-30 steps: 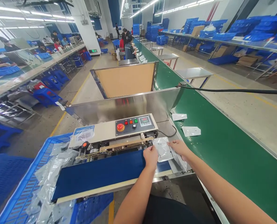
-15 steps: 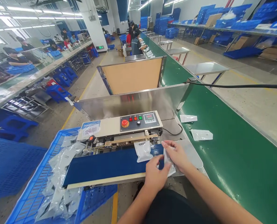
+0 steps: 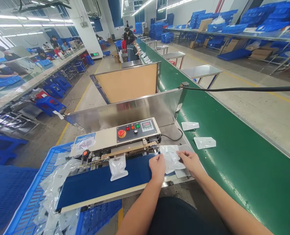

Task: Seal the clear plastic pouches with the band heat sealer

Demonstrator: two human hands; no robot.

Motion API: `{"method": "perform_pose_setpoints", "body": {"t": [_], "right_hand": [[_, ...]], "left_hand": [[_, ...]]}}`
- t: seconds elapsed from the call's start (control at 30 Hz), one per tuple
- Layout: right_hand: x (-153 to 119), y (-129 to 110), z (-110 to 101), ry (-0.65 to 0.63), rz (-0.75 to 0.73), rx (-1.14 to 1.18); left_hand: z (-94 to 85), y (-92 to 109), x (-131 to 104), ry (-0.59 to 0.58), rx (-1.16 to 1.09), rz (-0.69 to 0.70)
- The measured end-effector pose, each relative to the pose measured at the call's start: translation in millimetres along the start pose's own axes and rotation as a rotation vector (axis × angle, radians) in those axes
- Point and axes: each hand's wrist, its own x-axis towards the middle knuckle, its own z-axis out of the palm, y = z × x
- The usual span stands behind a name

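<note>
A white plastic pouch (image 3: 170,159) is stretched flat between my hands at the right end of a band sealer (image 3: 106,138). My left hand (image 3: 157,167) pinches its left edge, above the blue belt (image 3: 91,182). At the pouch's right side, my right hand (image 3: 191,164) grips the edge between thumb and fingers. Another filled pouch (image 3: 118,168) hangs from the sealer's band over the belt, left of my left hand. Two more pouches, one near (image 3: 205,142) and one farther off (image 3: 190,126), lie on the green conveyor to the right.
A blue crate (image 3: 35,186) full of pouches stands at the sealer's left end. Behind the machine rises a metal panel (image 3: 125,109). The green conveyor (image 3: 233,153) runs along the right, with a black cable (image 3: 242,88) across it. Other people sit farther back.
The pouch in my hands has been raised and spread flat towards the sealer's inlet. The other pouch has travelled left along the belt. My view has shifted slightly.
</note>
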Motion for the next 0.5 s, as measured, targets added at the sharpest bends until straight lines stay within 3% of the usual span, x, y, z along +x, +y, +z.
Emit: {"method": "perform_pose_setpoints", "body": {"t": [0.1, 0.17, 0.37, 0.43, 0.5], "right_hand": [[22, -3, 4, 0.008, 0.077, 0.049], [31, -7, 14, -0.030, 0.083, 0.024], [28, -14, 62, -0.203, 0.128, -0.001], [33, -15, 56, -0.246, 0.129, -0.002], [49, -13, 24, -0.104, 0.094, 0.000]], "left_hand": [[11.8, -3, 15, 0.040, -0.044, -0.055], [10.5, -4, 23, 0.068, -0.075, -0.078], [-24.0, -6, 32, 0.142, -0.200, -0.137], [-40.0, -5, 30, 0.164, -0.291, -0.152], [-58.3, -4, 23, 0.253, -0.358, -0.108]]}}
